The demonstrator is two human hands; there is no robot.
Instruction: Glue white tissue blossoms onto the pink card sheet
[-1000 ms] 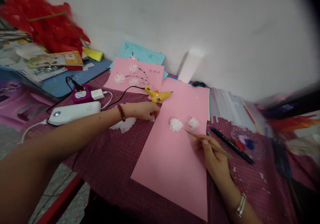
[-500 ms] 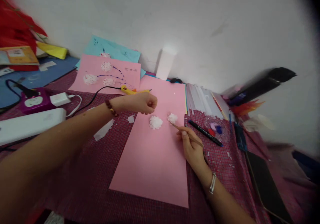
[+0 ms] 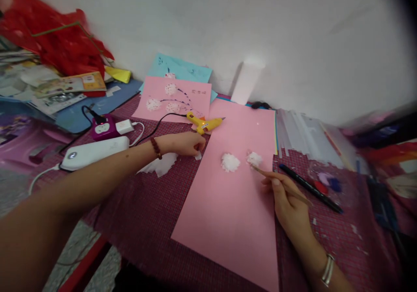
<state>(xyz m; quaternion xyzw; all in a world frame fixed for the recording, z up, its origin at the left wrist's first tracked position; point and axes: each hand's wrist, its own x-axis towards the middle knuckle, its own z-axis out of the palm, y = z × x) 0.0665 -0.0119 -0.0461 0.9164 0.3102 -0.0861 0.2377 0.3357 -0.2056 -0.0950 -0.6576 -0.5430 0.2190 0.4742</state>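
Observation:
My left hand (image 3: 190,144) is closed, fingertips pinched on a small white paper scrap (image 3: 198,155) just off the left edge of the pink sheet (image 3: 224,222). My right hand (image 3: 291,203) holds a thin wooden stick (image 3: 276,178) like a pen. The stick's tip touches the lower edge of the smaller fluffy white paper cluster (image 3: 254,158), or lies very close to it. To the left on the same sheet sits a larger white cluster (image 3: 230,162). A yellow glue gun (image 3: 204,124) lies across the sheet's upper left edge.
A pink card with white flowers (image 3: 198,103) leans at the back beside a blue one (image 3: 192,68). White torn paper (image 3: 161,165), a power bank (image 3: 96,153) and a purple socket (image 3: 104,129) lie left. A black pen (image 3: 311,188) and clear plastic strips (image 3: 299,131) are right.
My left hand has come down and left, from above the pink sheet to the paper scrap beside it. The right hand keeps the stick at the smaller cluster. The view has turned left.

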